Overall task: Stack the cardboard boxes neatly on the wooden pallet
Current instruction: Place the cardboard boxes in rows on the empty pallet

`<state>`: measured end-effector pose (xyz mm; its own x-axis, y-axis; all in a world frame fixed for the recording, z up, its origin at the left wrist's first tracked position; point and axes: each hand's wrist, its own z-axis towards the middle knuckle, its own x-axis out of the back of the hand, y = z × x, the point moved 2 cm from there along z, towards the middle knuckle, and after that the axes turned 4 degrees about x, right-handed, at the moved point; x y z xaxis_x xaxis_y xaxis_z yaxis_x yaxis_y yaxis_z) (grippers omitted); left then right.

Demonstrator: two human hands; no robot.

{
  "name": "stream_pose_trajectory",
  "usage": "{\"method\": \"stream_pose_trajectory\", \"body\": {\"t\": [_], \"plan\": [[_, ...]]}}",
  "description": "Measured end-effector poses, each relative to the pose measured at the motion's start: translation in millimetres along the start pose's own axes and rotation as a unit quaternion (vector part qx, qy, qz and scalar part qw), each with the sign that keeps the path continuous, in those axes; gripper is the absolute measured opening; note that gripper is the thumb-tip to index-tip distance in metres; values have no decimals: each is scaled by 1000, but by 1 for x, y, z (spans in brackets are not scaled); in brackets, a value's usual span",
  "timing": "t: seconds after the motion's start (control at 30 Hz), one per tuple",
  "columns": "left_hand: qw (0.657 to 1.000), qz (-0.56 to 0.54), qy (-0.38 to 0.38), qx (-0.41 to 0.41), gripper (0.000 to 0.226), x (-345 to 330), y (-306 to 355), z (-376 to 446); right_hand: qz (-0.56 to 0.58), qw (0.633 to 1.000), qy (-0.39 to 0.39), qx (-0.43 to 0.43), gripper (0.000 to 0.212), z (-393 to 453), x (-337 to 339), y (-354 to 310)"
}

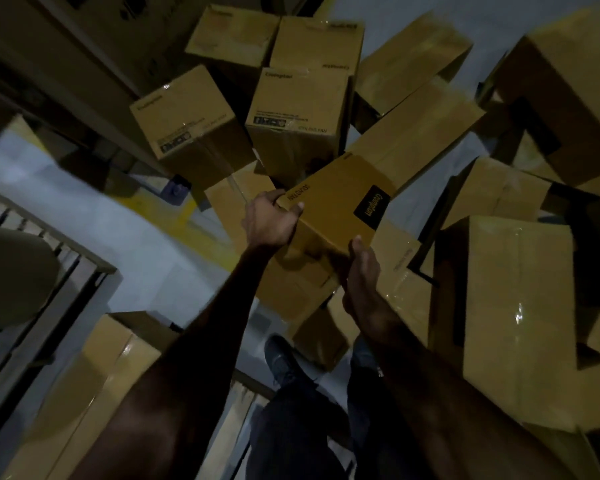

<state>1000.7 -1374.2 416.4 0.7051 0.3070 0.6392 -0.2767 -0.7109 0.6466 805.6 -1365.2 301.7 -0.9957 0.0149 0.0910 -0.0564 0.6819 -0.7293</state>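
The person's two bare forearms are reaching forward and down above a dark shoe (280,362) standing on the pale floor (125,220). The left hand (270,221) is curling its fingers over the near left corner of a long cardboard box (340,202), thumb on top. The right hand (362,271) is cupping the box's near right edge, fingers tucked underneath. The box is tilting above a loose heap of boxes (510,306). Beyond it, upright printed boxes (297,112) are standing close together. A wooden pallet (25,230) is lying at left.

Dim warehouse: scattered cartons (293,123), pallet (32,244).
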Motion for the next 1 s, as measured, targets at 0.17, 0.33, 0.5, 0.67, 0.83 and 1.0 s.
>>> {"method": "stream_pose_trajectory", "body": {"t": [0.17, 0.33, 0.5, 0.67, 0.83, 1.0], "plan": [[997, -62, 23, -30, 60, 45, 32, -53, 44, 994, 96, -17, 65, -95, 14, -79], [988, -132, 85, -12, 52, 73, 46, -115, 41, 990, 124, 56, 68, -160, 31, -102], [960, -206, 183, 58, 43, 85, 20, -173, -37, 989, 89, 115, 72, -187, 46, -129], [898, -318, 246, 181, 41, 100, -19, -223, -208, 957, 4, 200, 56, -207, 31, -158], [830, -414, 269, 258, 37, 110, -65, -268, -371, 884, -121, 256, 52, -229, -11, -168], [753, -482, 296, 337, 48, 101, -113, -312, -480, 779, -241, 324, 58, -271, -55, -148]]}}
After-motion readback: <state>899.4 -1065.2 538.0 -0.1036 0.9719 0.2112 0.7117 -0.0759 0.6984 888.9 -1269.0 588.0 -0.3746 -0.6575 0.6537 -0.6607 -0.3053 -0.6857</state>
